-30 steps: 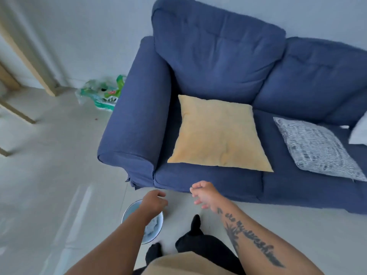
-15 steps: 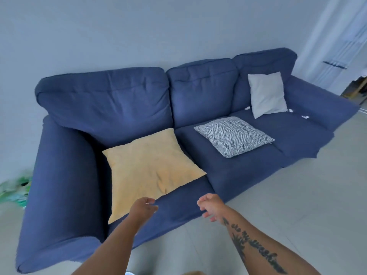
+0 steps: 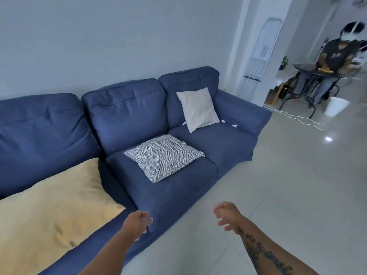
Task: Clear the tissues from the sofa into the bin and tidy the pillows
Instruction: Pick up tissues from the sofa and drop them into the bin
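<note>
Left hand (image 3: 140, 222) and right hand (image 3: 226, 215), head view: both loosely curled, empty, out before the sofa (image 3: 178, 195). View has swung off the bin, now out of frame, to the far seat. Tissues (image 3: 234, 126) lie there by the white pillow (image 3: 198, 109) — probably the next pickup — while the striped pillow (image 3: 162, 155) and yellow pillow (image 3: 55, 205) lie flat, untidied.

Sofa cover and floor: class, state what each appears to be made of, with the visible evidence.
Sofa cover: seemingly woven fabric, matte blue; it creases and puckers at seams. Floor: probably glazed tile, pale and glossy; it mirrors a light spot and shows thin joint lines.
</note>
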